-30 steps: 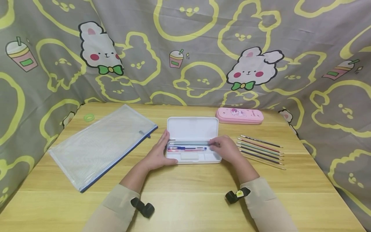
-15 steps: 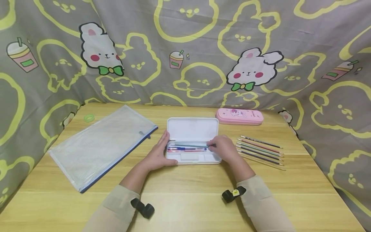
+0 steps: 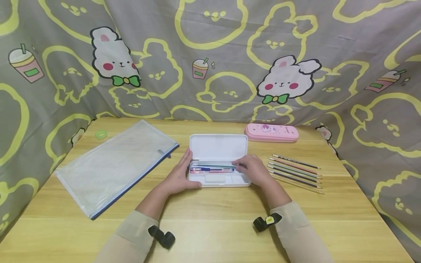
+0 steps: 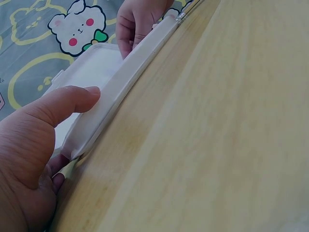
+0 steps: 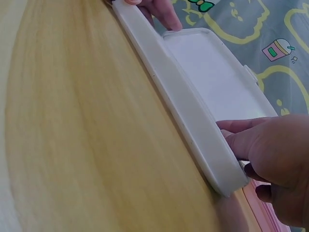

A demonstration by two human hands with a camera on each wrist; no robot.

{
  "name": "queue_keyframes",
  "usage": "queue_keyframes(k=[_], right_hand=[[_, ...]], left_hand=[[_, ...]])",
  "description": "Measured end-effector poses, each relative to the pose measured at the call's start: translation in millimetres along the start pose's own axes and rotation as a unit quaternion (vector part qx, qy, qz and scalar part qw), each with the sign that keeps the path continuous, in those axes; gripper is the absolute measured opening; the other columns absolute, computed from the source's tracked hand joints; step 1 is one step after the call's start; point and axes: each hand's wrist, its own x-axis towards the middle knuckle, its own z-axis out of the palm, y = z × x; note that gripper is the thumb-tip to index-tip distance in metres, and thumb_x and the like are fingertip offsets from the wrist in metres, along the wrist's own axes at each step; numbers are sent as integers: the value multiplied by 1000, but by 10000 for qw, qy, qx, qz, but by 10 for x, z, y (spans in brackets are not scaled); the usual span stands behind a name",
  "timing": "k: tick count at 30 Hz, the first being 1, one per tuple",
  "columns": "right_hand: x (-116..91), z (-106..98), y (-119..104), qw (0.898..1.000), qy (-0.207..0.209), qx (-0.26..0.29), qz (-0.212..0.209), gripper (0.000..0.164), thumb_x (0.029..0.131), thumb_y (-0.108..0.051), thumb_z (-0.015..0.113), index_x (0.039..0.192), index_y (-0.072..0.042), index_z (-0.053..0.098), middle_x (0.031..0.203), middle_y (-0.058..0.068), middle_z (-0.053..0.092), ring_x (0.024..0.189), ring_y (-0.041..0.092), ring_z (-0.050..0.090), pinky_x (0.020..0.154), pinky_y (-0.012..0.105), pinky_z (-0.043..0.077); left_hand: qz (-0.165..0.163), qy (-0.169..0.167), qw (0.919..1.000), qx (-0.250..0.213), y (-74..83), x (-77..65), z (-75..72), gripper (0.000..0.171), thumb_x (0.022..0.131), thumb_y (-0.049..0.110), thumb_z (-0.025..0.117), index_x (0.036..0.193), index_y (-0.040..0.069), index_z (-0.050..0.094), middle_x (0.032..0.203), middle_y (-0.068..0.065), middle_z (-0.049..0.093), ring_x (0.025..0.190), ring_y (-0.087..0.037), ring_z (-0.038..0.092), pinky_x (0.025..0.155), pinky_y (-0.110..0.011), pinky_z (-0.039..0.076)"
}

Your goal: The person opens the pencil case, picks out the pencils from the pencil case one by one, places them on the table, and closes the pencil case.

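A white pencil case (image 3: 218, 146) lies with its lid raised on the table. My left hand (image 3: 179, 175) grips its left end, the thumb along the front wall (image 4: 108, 99) and the other fingers round the side. Inside are a blue pen (image 3: 205, 169), a red pen beside it and a white eraser (image 3: 215, 178). My right hand (image 3: 252, 168) reaches over the right end and pinches a thin pale-green stick (image 3: 213, 164), perhaps a pencil, at the back of the tray. In the right wrist view, the case's front wall hides the fingertips and the stick.
Several pencils (image 3: 294, 173) lie in a row right of the case. Behind them is a pink pencil case (image 3: 271, 132). A clear zip pouch (image 3: 118, 168) covers the left side, near a green ring (image 3: 101, 134). A patterned curtain (image 3: 230, 84) stands behind the table.
My right hand has shifted slightly left over the tray, and the pale-green stick has moved slightly nearer the pens. The left hand keeps its place on the case.
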Motion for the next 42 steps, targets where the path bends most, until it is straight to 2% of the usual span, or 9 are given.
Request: queue_keyframes(k=[5,8,12,16,22,29,35,42], right_hand=[[-38,-11,53,9986,63,530,-46,21,94,-14,63,113,-12,73,103,6,69,99,24,57,90,43,48],[-75,-40,80,9969,109,773,1,21,95,-12,62,113,-11,73,103,7,68,95,22,57,87,40,48],[-150,-120,111,9952,295,923,-124,21,95,-10,61,112,-10,73,107,9,69,94,22,57,85,39,49],[-272,-235,179,9939,424,993,-222,20,95,-8,60,111,-7,73,102,9,68,89,20,56,79,34,48],[-523,-430,395,9956,453,815,-17,21,97,-11,58,114,-6,70,105,8,67,91,17,55,78,30,48],[-918,-642,734,9967,699,328,245,23,100,-18,56,115,-8,70,112,10,66,94,15,55,82,35,48],[-1240,-754,971,9951,870,12,468,20,99,-18,57,112,-10,71,110,10,66,91,2,51,77,25,47],[-1520,-777,1210,9926,1000,-253,644,19,98,-14,58,110,-8,71,108,12,66,87,-11,47,71,21,47]], left_hand=[[-2,-14,10000,21,2,4,6,123,71,34,85,158,8,1,166,-4,-10,153,-33,-1,123,-54,10],[-5,-25,10000,12,5,1,5,123,71,34,85,158,8,1,166,-5,-10,153,-34,-1,123,-55,10],[-7,-17,10000,21,6,0,2,123,71,35,85,158,8,1,167,-6,-9,153,-35,-1,122,-56,10],[-12,-5,10000,6,2,2,7,123,71,34,85,158,8,1,167,-6,-9,153,-34,-1,123,-55,9],[-2,9,10000,23,-3,5,13,123,71,34,85,158,8,1,167,-5,-9,153,-33,-2,123,-55,9],[-4,21,10000,49,-5,7,2,123,71,34,85,158,8,1,166,-6,-10,153,-33,-2,123,-54,9],[5,18,10000,76,-6,13,1,123,71,34,85,158,8,1,166,-7,-10,153,-33,-2,123,-54,9],[-1,24,10000,53,1,12,7,123,71,35,85,158,7,1,166,-9,-9,153,-34,-1,123,-54,9]])
